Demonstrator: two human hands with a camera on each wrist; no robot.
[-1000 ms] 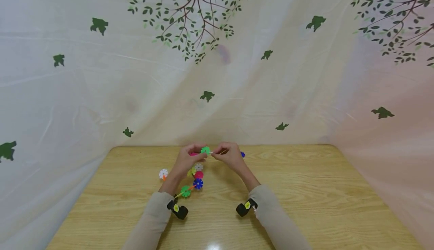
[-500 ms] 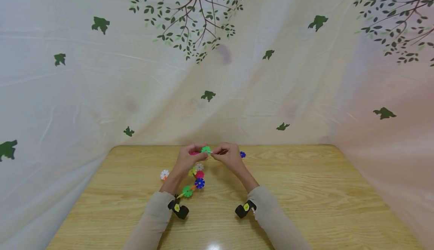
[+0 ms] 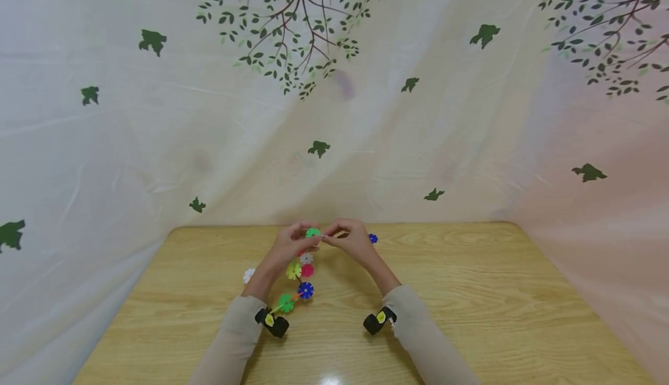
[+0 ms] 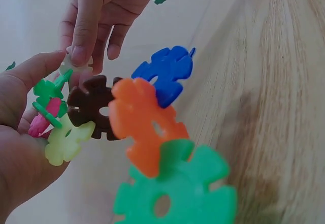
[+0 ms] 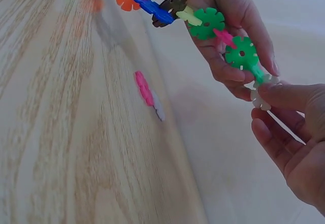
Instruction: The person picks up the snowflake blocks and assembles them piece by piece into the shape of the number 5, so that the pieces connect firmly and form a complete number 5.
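Observation:
My left hand (image 3: 286,250) holds a chain of interlocking plastic snowflake discs, gripping it near a green disc (image 5: 241,53). From there the chain runs through a pink disc (image 5: 224,38), another green disc, a yellow one, a brown disc (image 4: 92,107), a blue disc (image 4: 167,71) and an orange disc (image 4: 137,117). A large green disc (image 4: 198,181) hangs closest in the left wrist view. Between thumb and fingers, my right hand (image 3: 351,238) pinches a whitish disc (image 5: 260,100). That disc touches the green end of the chain; how deep their slots sit together is hidden by fingertips.
A pink disc (image 5: 143,88) and a white disc (image 5: 158,107), apparently joined, lie on the wooden table (image 3: 470,303). Another blue disc (image 3: 373,238) shows just right of my right hand. A white disc (image 3: 248,275) is partly behind the left forearm. Printed cloth hangs behind the table.
Both hands stay close together at the green and whitish discs. The chain's hanging part has dropped slightly toward me, and the left forearm now covers more of the white disc at left.

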